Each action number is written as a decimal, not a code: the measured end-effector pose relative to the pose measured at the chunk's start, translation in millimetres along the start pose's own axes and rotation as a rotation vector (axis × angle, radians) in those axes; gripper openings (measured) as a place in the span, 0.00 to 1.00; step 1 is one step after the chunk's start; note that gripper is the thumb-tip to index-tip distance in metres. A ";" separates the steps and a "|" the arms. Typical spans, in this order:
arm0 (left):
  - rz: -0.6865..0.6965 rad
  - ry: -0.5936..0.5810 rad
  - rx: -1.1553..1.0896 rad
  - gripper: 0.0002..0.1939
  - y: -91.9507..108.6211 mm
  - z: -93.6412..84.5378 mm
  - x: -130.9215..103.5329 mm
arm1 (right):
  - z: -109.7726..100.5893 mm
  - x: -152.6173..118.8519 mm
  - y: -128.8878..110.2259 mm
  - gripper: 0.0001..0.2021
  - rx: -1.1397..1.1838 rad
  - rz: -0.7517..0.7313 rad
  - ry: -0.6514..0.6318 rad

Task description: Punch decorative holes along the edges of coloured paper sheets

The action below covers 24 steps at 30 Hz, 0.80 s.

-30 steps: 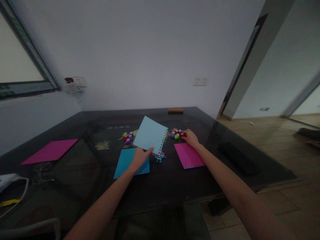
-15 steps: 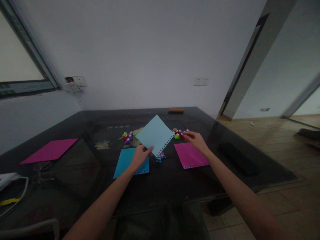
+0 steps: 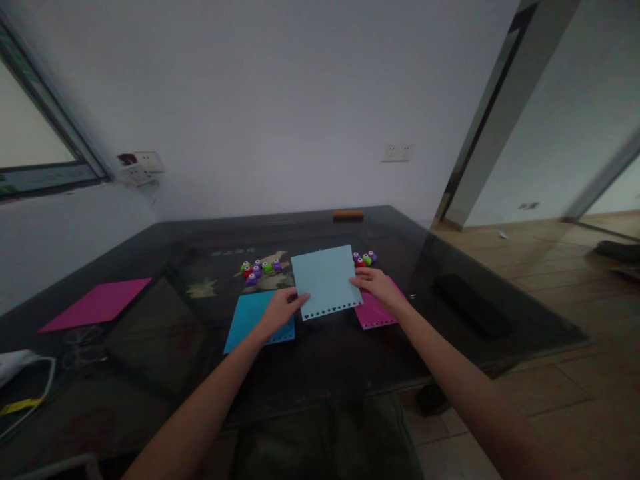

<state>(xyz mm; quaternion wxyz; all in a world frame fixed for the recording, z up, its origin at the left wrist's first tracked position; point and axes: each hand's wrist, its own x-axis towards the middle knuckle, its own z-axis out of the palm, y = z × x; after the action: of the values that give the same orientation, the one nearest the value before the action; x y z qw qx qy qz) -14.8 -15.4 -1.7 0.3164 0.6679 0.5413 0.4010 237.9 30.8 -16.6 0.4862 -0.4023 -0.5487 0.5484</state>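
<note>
A pale blue sheet of paper point(image 3: 327, 280) with a row of punched holes along its near edge is held up above the table. My left hand point(image 3: 281, 311) pinches its left edge, thumb on top. At the right edge, my right hand point(image 3: 377, 288) is closed on the same sheet. Below my left hand lies a bright blue sheet point(image 3: 245, 320), partly covered by it. A pink sheet point(image 3: 373, 312) with holes lies under my right hand. Small coloured figures with eyes point(image 3: 257, 270) stand behind the blue sheet, and more such figures point(image 3: 364, 259) stand behind the pale sheet's right side.
The dark glossy table point(image 3: 320, 373) bears another pink sheet point(image 3: 97, 303) at far left, beside a white cable point(image 3: 47, 380). A black oblong object point(image 3: 470, 303) lies at right. A brown bar point(image 3: 349, 215) rests by the wall.
My right hand has moved left and taken the pale sheet's right edge. The sheet has turned from a diamond to nearly square-on, now hiding the small coloured bits beneath. The view has shifted slightly.
</note>
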 end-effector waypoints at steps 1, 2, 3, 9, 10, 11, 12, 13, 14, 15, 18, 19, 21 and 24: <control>0.027 -0.040 -0.011 0.12 -0.2 0.0 -0.1 | 0.4 -1.2 -0.3 0.15 0.006 0.016 -0.006; 0.058 -0.072 -0.019 0.13 -1.0 -0.2 0.2 | 0.8 -2.5 -0.8 0.14 0.008 0.029 -0.005; 0.084 -0.078 -0.020 0.13 -2.1 -0.7 0.8 | 1.2 -3.8 -1.6 0.14 0.006 0.037 0.001; 0.097 0.028 0.015 0.13 -7.9 -4.1 4.9 | 0.5 -8.7 -5.3 0.13 -0.011 0.029 0.009; 0.091 0.024 0.002 0.13 -7.7 -3.9 4.8 | -0.1 -8.7 -5.5 0.12 -0.013 0.025 0.001; 0.086 0.020 -0.009 0.13 -7.2 -3.5 4.4 | -0.8 -8.5 -5.7 0.12 -0.014 0.021 -0.005; 0.082 0.018 -0.017 0.13 -6.6 -2.7 4.0 | -1.4 -8.1 -5.9 0.12 -0.013 0.019 -0.001; 0.081 0.023 -0.021 0.12 -6.1 -1.7 3.5 | -2.1 -7.7 -6.1 0.12 -0.014 0.018 0.011; 0.082 0.034 -0.022 0.12 -5.7 -0.5 3.3 | -2.9 -7.2 -6.5 0.12 -0.020 0.020 0.027; 0.087 0.047 -0.023 0.11 -5.4 0.8 3.1 | -3.7 -6.8 -7.1 0.13 -0.028 0.022 0.046; 0.098 0.082 -0.061 0.11 -4.0 4.9 3.9 | -7.2 -5.9 -10.1 0.14 -0.049 0.010 0.076; 0.094 0.091 -0.089 0.11 -2.6 6.2 4.3 | -8.7 -5.7 -11.6 0.14 -0.051 0.000 0.080; 0.083 0.099 -0.148 0.11 2.1 8.6 5.1 | -12.1 -5.4 -15.1 0.14 -0.055 -0.026 0.098; 0.092 0.088 -0.229 0.10 13.8 12.7 6.7 | -18.7 -4.9 -20.8 0.14 -0.083 -0.058 0.151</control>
<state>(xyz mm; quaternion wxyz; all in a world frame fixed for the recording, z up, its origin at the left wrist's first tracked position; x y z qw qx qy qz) 3.5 -11.6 5.4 0.3480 0.6333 0.4740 0.5031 259.1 28.4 2.2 0.5246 -0.4465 -0.5440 0.4790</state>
